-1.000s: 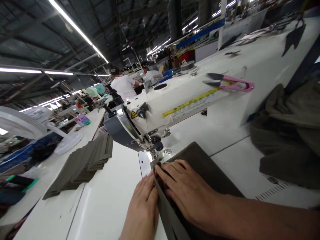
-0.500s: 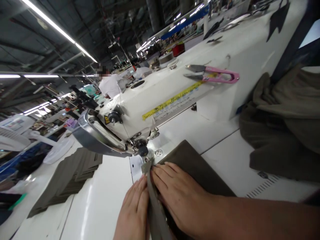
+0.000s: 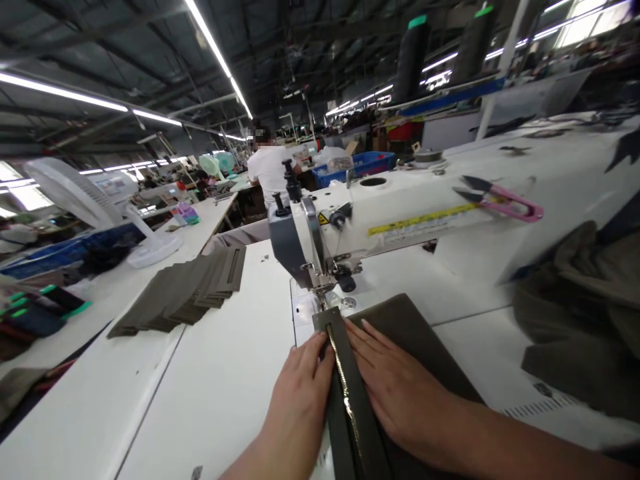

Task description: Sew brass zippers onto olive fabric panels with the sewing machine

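Observation:
A dark olive fabric strip with a gold-toothed zipper (image 3: 345, 393) in its slot lies lengthwise under the sewing machine's needle area (image 3: 324, 300). My left hand (image 3: 303, 387) rests on the strip's left side, fingers stretched forward, thumb beside the zipper. Flat on the right side lies my right hand (image 3: 395, 380), its fingers extended and fingertips close to the strip's top end. Beneath and beyond it spreads a larger olive fabric panel (image 3: 415, 333). The white sewing machine (image 3: 400, 213) stands just ahead of both hands.
A fanned stack of olive pieces (image 3: 185, 287) lies on the left. Pink-handled thread snips (image 3: 500, 198) rest on the machine arm, and bunched fabric (image 3: 590, 320) is at right. A white fan (image 3: 155, 243) and thread cones (image 3: 45, 310) stand further left. A person in white (image 3: 273, 170) sits ahead.
The view has levelled and swung, shifting the machine and hands rightward in the picture. The strip, seen edge-on and raised before, now lies flatter with its zipper showing between my hands.

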### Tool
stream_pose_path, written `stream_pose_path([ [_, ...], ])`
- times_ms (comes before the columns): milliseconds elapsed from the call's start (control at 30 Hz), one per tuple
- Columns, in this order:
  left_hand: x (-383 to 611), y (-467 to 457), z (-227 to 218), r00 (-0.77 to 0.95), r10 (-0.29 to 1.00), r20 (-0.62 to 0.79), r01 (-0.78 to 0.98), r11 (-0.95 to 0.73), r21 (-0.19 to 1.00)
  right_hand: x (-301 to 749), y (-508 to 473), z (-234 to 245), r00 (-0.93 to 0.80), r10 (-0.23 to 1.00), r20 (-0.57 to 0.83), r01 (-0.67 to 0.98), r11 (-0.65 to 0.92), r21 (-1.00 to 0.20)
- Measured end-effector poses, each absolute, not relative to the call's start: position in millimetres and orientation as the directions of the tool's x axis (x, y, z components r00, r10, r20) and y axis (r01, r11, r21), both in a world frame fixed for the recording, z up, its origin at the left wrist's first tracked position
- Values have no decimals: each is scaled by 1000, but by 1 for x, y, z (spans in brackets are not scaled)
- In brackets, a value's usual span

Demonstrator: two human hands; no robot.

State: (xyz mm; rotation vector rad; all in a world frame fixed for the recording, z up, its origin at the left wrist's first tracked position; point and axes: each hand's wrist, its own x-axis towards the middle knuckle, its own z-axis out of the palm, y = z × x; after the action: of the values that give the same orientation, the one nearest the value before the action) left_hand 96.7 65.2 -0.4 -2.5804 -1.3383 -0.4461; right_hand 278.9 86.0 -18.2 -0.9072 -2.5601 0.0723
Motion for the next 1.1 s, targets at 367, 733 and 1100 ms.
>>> stream_pose_path([
  [367, 97, 102, -3, 569, 750, 336, 809, -584, -65, 278, 118, -16, -707, 614, 351, 589, 786, -188],
  [733, 95, 113, -7, 579, 737, 350, 791, -612, -19, 276, 127, -17, -717, 624, 310, 606, 778, -165],
  [1100, 93, 115, -9, 611, 705, 361, 762, -647, -25, 279, 129, -17, -698, 632, 337, 607, 772, -190],
])
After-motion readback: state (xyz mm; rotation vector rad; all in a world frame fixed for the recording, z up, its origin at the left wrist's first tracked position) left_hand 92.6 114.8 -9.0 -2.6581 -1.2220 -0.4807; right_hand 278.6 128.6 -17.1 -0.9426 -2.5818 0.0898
